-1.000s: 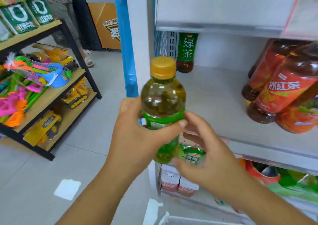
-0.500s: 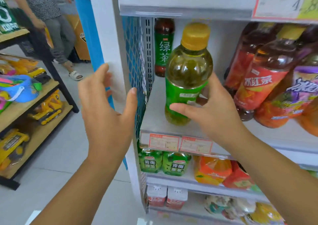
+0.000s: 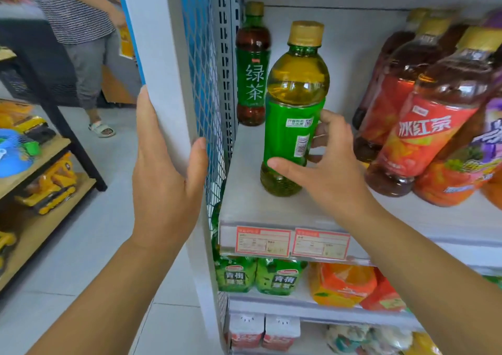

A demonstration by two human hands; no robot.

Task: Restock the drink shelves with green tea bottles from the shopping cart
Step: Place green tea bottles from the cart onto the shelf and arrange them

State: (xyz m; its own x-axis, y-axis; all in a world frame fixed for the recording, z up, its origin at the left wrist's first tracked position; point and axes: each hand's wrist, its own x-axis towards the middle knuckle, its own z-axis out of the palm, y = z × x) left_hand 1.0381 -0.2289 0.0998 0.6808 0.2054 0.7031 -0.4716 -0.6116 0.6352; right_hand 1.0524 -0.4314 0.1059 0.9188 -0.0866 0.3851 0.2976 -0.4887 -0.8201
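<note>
Near shelf [image 3: 271,208] edge, held bottle [image 3: 294,110].

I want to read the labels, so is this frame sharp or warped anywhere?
Head view: the green tea bottle in the right hand is sharp, though its small print is unreadable; wide-angle distortion leans the red tea bottles at the right edge; lighting even, no strong glare.

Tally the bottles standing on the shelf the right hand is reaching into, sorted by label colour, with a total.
Green label: 2, the held green tea bottle and the rear bottle.
Red label: 2 clearly visible.
Purple label: 1, cut by the frame edge.
Total: 5
</note>
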